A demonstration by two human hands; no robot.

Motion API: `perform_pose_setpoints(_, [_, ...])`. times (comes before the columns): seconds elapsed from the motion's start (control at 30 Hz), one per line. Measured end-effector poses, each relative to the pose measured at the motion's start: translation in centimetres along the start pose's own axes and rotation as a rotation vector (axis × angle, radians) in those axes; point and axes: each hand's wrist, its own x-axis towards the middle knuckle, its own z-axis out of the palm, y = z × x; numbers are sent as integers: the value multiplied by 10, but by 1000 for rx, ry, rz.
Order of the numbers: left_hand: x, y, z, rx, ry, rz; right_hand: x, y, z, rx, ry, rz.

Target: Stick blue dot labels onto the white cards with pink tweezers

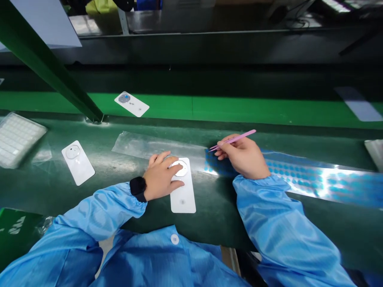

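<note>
**Right hand on tweezers, left hand on white phone back panel**

Right hand point(247, 159): thumb and fingers pinched on slim pink tweezers point(239, 137), points down-left at the edge of the blue dots on the film strip point(344, 185). Can't tell if the tips touch it or hold a dot.

Left hand point(161, 177): loosely spread, thumb and forefinger apart, lying over the white phone back panel point(183, 195). Panel sits flat on the bench in front of the torso: smooth, rounded corners, round camera ring partly under the fingers. Can't read fingertip pressure.

Film strip: glossy, clear and wrinkled at left, rows of round blue dots to the right. Middle hidden by right hand and sleeve point(272, 223); right end cut off by frame, glare washing out some dots.

Also: second panel point(82, 169) left on the bench, third panel point(132, 104) on the green ledge point(224, 109). Gridded white tray point(19, 139) cropped at left, contents unclear. Far background dark, blurred.
</note>
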Motion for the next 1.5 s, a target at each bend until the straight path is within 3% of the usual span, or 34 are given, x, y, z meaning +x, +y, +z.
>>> perform_pose_setpoints(0.4, [-1,-1,1,6,10,7,6,-2,5,77,8,93])
perform_pose_setpoints(0.83, [-2,-5,4,-32,38,-33,2,-5,-1,224,-1,76])
perform_pose_setpoints(0.97, [0,-3,3,-41,4,-46,-26,-7,15,244,-41,-7])
perform_pose_setpoints(1.17, [0,-2,3,-43,12,-33,-52,4,48,88,-139,19])
perform_pose_setpoints(1.5, [-1,-9,8,-57,112,131,-45,13,44,63,-173,83])
